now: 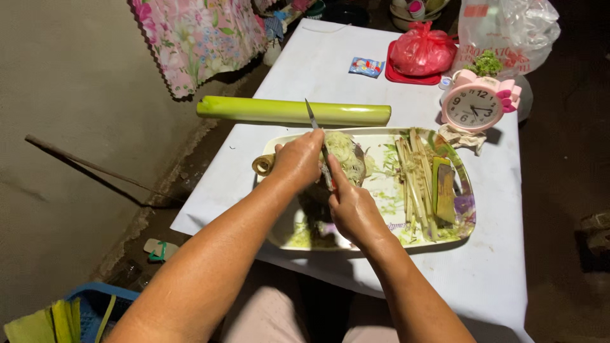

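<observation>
My left hand (298, 159) grips a pale rolled stalk (263, 164) lying across a patterned tray (467, 184); the stalk's cut end pokes out left of the fist. My right hand (352, 206) holds a knife (312, 117) by the handle, its blade pointing up and away, right beside the left hand. A heap of thin pale shreds (346, 152) lies on the tray just past both hands. Long cut strips (413, 178) and green peel pieces (445, 187) rest on the tray's right side.
A long green stalk (292, 111) lies across the white table (495, 267) behind the tray. A pink clock (476, 105), a red bag on a red plate (422, 51), a clear plastic bag (508, 32) and a small packet (366, 67) sit farther back. A blue basket (95, 302) stands on the floor at left.
</observation>
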